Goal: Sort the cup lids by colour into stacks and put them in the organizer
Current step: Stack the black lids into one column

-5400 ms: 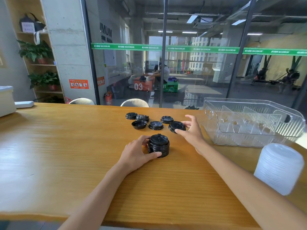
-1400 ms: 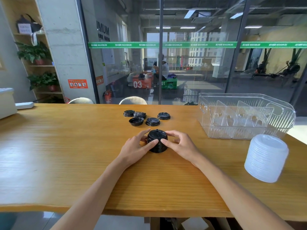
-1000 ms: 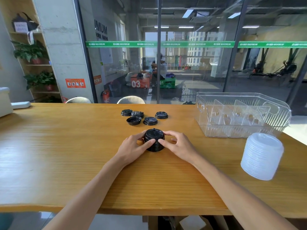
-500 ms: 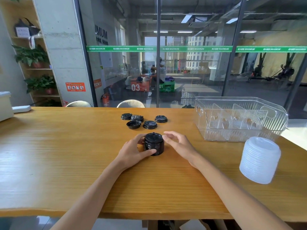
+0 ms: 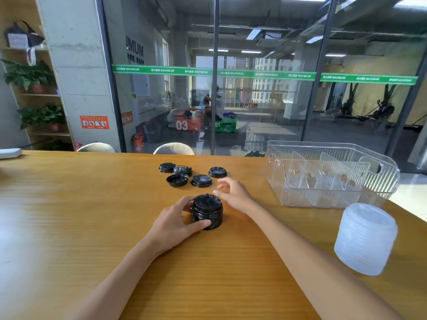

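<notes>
Left hand (image 5: pixel 172 221) grips the stack of black plastic lids (image 5: pixel 207 211); empty, loose-fingered right hand (image 5: pixel 233 194) should pinch the black lid (image 5: pixel 201 180) just ahead squarely.

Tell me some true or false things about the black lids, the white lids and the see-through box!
1. The left hand holds the black lid stack. True.
2. The right hand is pinching a loose black lid. False: it holds nothing, with its fingers relaxed near the loose black lids.
3. The clear organizer already has black lids in it. False: no lids are in its compartments.
4. The white lid stack stands on the table, outside the organizer. True.
5. One loose black lid lies upside down. True.
</notes>
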A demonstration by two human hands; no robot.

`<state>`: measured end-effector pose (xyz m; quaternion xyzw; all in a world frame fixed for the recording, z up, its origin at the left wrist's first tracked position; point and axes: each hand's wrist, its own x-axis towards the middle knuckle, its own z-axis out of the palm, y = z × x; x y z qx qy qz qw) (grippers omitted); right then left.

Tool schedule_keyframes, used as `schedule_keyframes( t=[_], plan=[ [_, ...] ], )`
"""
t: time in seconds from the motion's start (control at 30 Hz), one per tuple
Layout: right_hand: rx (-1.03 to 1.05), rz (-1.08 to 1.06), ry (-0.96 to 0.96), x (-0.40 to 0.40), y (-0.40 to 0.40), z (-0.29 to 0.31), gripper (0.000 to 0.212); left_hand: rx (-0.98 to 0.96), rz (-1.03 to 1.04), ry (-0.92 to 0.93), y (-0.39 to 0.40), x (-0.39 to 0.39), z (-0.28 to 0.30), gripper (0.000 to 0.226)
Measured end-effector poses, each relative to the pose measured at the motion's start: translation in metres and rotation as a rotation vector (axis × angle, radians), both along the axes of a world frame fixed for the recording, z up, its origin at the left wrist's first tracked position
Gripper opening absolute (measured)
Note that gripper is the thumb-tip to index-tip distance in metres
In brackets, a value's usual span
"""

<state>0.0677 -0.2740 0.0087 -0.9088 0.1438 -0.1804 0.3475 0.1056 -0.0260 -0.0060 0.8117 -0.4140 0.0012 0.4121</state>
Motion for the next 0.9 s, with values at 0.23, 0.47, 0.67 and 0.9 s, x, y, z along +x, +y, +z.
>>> schedule_keyframes(
  t=[0.23,0.47,0.67,0.9],
  plan=[
    [-0.028,-0.046,0.037,0.039,-0.007,-0.007,0.065,0.005,0.013,-0.007,0.0,-0.001,-0.001,0.087],
    [-0.059,-0.062,0.052,0.068,-0.008,-0.007,0.08,0.011,0.027,-0.017,0.0,-0.004,0.001,0.085],
    [-0.045,-0.072,0.045,0.083,-0.006,-0.008,0.08,0.022,0.032,-0.021,0.0,-0.006,0.004,0.086],
    [-0.034,-0.024,0.056,0.092,-0.008,-0.001,0.078,0.022,0.035,-0.008,0.001,-0.007,0.005,0.087]
  ],
)
